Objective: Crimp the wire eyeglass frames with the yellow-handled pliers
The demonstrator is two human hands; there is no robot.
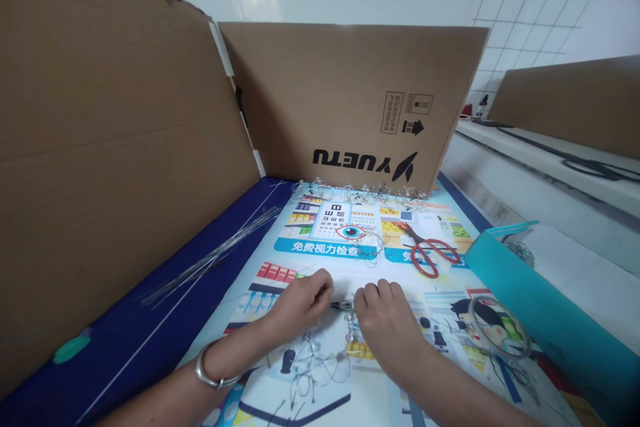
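My left hand (303, 300), with a silver bracelet (213, 370) at its wrist, is closed in a pinch at the wire work in the middle. Just right of it, my right hand (385, 317) is wrapped round small pliers (344, 305), whose metal jaws point left toward my left fingertips. The pliers' handles are hidden in the palm. Below and between the hands, a tangle of thin wire with small clear beads (320, 363) lies on the printed sheet (370, 400). What my left fingers pinch is too small to make out.
Red-handled scissors (427, 250) lie beyond my right hand. A wire coil (500, 327) and a turquoise box (545, 307) are at the right. Straight wires (215, 253) lie at the left. Beaded wire pieces (360, 193) line the foot of the cardboard panel (350, 93).
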